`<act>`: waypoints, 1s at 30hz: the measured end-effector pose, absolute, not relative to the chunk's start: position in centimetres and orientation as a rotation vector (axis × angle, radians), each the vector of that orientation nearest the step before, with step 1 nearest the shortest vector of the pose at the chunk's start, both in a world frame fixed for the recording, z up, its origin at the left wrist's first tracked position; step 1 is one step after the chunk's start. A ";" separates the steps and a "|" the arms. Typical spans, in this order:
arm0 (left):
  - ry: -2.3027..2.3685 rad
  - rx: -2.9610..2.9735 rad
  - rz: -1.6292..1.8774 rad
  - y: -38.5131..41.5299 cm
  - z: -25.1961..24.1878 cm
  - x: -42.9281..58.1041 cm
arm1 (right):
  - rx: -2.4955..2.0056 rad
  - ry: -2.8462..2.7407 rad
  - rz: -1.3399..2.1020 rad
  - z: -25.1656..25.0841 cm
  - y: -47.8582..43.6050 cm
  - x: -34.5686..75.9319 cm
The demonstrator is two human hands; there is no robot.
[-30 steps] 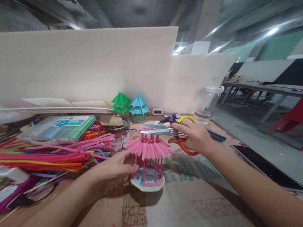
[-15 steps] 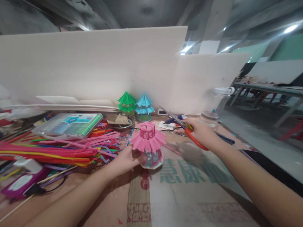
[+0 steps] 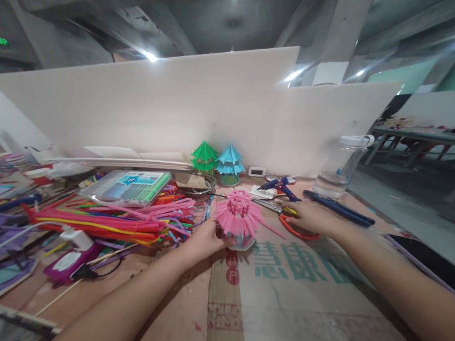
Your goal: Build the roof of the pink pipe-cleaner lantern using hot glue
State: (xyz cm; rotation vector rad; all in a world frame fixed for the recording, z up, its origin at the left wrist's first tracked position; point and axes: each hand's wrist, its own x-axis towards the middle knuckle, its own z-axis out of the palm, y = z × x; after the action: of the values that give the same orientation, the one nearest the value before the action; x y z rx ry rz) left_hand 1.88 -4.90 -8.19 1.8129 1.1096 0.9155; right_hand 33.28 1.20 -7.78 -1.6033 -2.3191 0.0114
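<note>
My left hand (image 3: 204, 241) grips the lower left side of a small pink pavilion model (image 3: 239, 217); it stands upright with a fringed pink roof and a ring of short posts on top. Part of its base is hidden by my fingers. My right hand (image 3: 314, 218) is on the orange and yellow handles of a pair of scissors (image 3: 275, 206), which are down at the table with the blades pointing left. Just behind them is a blue hot glue gun (image 3: 281, 186) on a white pad. A thin pink strip (image 3: 273, 230) lies between the model and the scissors.
Green (image 3: 204, 157) and blue (image 3: 230, 163) pavilion models stand against the white board. Pipe cleaners (image 3: 113, 221) and a plastic case (image 3: 127, 188) fill the left. On the right are dark pliers (image 3: 341, 209), a water bottle (image 3: 334, 169) and a black-screened device (image 3: 432, 260).
My right hand has brought the scissors down from the air to the table. My left hand still holds the pink model. The view has swung somewhat to the left.
</note>
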 end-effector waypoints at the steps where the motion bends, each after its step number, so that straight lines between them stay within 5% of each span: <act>1: 1.104 1.819 0.904 -4.7 -7.8 1.5 | -1.601 -2.307 0.019 -7.6 1.2 33.3; 20: 1.505 2.181 0.851 -2.3 4.4 0.9 | -0.995 -1.981 0.327 -0.4 -2.9 26.5; 30: 1.234 2.217 0.951 -0.7 2.3 2.2 | -0.985 -2.015 0.418 1.3 -3.1 24.4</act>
State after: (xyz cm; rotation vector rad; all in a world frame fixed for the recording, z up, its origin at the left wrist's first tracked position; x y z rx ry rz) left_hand 2.20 -0.69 2.32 2.2169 1.2338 0.9507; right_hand 24.44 -3.13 1.29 -0.9850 -2.0148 0.4177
